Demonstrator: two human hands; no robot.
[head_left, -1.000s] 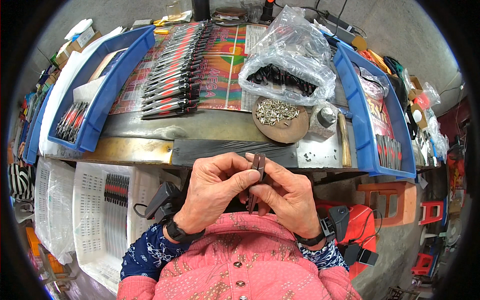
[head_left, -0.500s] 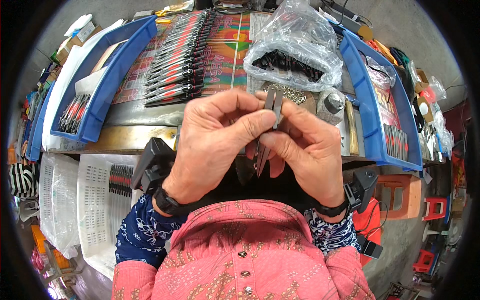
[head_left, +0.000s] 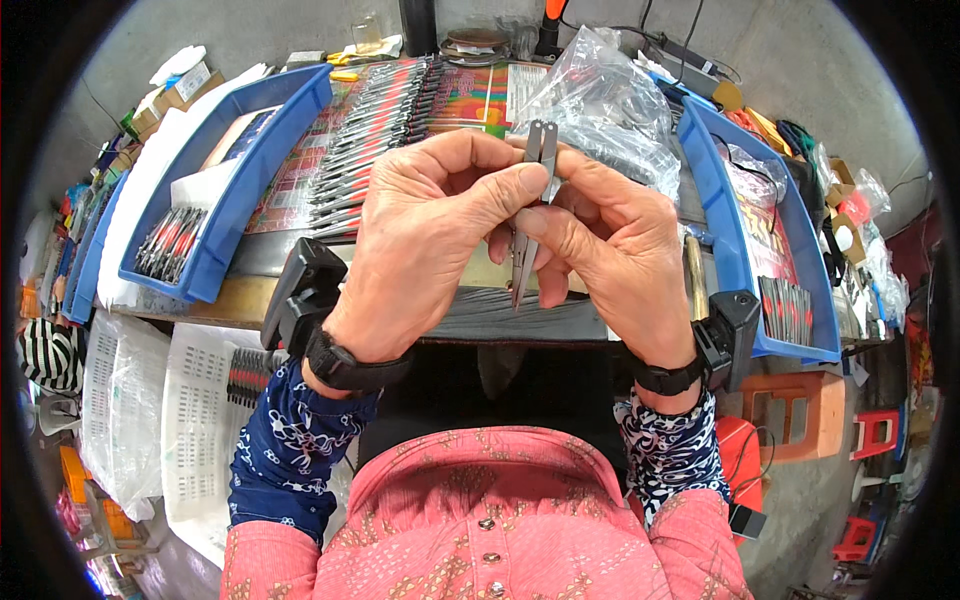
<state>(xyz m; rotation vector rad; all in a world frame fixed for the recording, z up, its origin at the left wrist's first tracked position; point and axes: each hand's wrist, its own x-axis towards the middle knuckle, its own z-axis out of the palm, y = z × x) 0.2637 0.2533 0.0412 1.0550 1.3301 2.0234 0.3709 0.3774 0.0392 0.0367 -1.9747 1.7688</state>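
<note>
Up in front of my chest, both hands hold one slim grey metal piece (head_left: 541,150). Two flat strips with small holes at their tops stand side by side in it, and it narrows toward a point below. My left hand (head_left: 425,235) pinches the strips between thumb and fingers. From the other side, my right hand (head_left: 625,250) grips the same piece, its thumb just below the left thumb. Fingers cover the piece's middle, so how the strips join is hidden.
Behind my hands, a long row of slim black, grey and red pieces (head_left: 375,140) lies on the bench. Blue trays stand left (head_left: 285,125) and right (head_left: 722,205), beside a clear plastic bag (head_left: 590,95). A white crate (head_left: 195,420) is below left; a wooden handle (head_left: 694,275) lies right.
Both hands have risen in the picture with the metal piece still between them. The bench appears lower, and my hands now cover the small screws and much of the bag's opening.
</note>
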